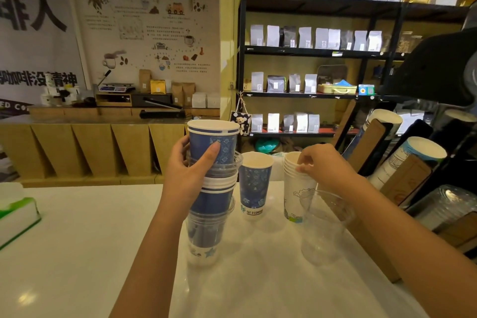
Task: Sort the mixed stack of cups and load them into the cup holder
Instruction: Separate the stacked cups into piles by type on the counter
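A tall mixed stack (212,196) of blue paper cups and clear plastic cups stands on the white counter (77,253). My left hand (189,170) grips its upper part, thumb on the top blue cup. To the right stand a single blue cup (255,186), a nested stack of white paper cups (296,188) and a clear plastic cup (322,227). My right hand (322,162) pinches the rim of the white stack's top cup. The cup holder (402,170) at the right edge holds white cups and clear cups in slanted slots.
A green and white tissue pack (15,217) lies at the counter's left edge. Behind the counter are a wooden bar and a black shelf (309,51) of coffee bags. A dark machine stands at the far right.
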